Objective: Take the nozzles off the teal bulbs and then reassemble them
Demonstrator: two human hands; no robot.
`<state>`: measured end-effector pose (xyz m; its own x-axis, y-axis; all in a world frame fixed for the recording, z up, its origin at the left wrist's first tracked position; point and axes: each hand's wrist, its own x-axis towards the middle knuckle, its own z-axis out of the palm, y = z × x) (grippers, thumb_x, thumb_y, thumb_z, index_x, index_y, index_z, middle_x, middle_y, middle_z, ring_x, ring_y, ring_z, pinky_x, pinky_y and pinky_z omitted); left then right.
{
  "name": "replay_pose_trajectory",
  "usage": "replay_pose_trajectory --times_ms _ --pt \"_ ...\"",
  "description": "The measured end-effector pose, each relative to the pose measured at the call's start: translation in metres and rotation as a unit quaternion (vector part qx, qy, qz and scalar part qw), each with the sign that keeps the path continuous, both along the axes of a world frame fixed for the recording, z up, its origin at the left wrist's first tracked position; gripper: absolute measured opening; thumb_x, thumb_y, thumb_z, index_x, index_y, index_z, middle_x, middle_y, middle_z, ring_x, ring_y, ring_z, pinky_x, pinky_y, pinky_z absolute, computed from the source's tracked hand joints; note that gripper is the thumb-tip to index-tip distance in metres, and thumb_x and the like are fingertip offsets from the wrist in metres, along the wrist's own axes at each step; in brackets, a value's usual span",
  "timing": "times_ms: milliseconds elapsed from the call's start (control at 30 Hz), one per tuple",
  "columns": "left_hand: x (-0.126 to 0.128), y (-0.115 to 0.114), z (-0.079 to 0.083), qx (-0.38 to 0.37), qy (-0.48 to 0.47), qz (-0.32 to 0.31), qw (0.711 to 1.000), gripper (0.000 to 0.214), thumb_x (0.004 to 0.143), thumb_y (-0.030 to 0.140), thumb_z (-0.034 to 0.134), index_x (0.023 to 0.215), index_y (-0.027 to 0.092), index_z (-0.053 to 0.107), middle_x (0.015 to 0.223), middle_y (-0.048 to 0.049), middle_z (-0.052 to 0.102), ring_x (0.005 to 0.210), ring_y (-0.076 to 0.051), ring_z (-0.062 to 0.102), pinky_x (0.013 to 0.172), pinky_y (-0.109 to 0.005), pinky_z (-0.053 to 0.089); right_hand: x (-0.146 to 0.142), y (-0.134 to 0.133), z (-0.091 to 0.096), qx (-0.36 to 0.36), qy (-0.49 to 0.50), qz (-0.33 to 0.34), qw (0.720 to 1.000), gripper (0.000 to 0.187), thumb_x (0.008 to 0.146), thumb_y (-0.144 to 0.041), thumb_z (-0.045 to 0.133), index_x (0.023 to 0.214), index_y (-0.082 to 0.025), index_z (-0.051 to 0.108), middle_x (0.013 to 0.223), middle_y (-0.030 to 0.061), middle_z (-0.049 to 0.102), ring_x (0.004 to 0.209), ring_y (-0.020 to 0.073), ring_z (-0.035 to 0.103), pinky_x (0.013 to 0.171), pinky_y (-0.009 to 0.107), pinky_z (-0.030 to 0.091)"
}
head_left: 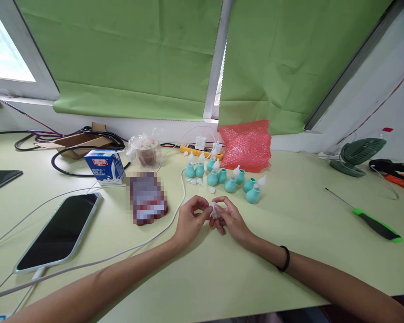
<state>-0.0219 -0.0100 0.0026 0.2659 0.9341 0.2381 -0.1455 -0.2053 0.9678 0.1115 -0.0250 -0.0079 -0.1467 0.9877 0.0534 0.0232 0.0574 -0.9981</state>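
Note:
A small clear plastic piece (216, 212) sits between my two hands above the table. My right hand (234, 222) pinches it between thumb and fingers, a black band round that wrist. From the other side, my left hand (191, 219) closes thumb and fingertips on the same piece. Just beyond my fingers stand several teal squeeze bulbs, which look like nasal aspirators. Some, such as the front bulb (252, 195), carry clear pointed tips; others, such as an open-necked bulb (248, 185), have none. Loose clear parts, including a small cylinder (191, 181) and a round piece (212, 190), lie among them.
Left lie a charging phone (59, 233), a white cable (148, 238), a pixelated dark-red packet (148, 197) and a blue milk box (105, 168). Behind are a yellow power strip (188, 149) and pink bubble wrap (245, 148). A screwdriver (373, 224) and green fan (362, 152) are right.

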Motion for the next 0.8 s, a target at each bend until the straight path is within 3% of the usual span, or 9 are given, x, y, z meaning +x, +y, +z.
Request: replay_pose_trajectory --times_ms 300,600,800 --pt "0.0007 0.0031 -0.0009 -0.024 0.014 -0.057 0.998 0.011 0.073 0.024 0.050 0.077 0.015 0.045 0.049 0.0043 0.049 0.044 -0.009 0.047 0.044 -0.020 0.039 0.0003 0.0009 -0.0020 0.000 -0.007 -0.006 1.000 0.027 0.078 -0.045 0.041 0.086 -0.020 0.035 0.045 -0.0051 0.056 0.026 0.0053 0.031 0.029 0.015 0.022" --pt "0.0006 -0.0001 -0.0012 -0.047 -0.010 -0.100 0.994 0.020 0.076 0.029 0.049 0.086 0.022 0.033 0.047 0.0097 0.043 0.042 -0.006 0.040 0.041 -0.016 0.028 -0.0017 -0.0020 0.0023 -0.006 0.007 -0.001 1.000 0.025 0.079 -0.044 0.039 0.083 -0.020 0.032 0.042 -0.0057 0.054 0.027 0.0034 0.022 0.030 0.014 0.014" --pt "-0.0002 0.0005 -0.0007 -0.085 0.008 -0.120 0.989 0.017 0.083 0.036 0.035 0.082 0.020 0.040 0.047 0.0052 0.047 0.044 -0.008 0.041 0.042 -0.017 0.028 -0.0049 -0.0065 0.0045 0.001 0.015 0.008 1.000 0.024 0.081 -0.044 0.036 0.085 -0.022 0.028 0.046 -0.0075 0.053 0.029 0.0042 0.026 0.031 0.014 0.017"
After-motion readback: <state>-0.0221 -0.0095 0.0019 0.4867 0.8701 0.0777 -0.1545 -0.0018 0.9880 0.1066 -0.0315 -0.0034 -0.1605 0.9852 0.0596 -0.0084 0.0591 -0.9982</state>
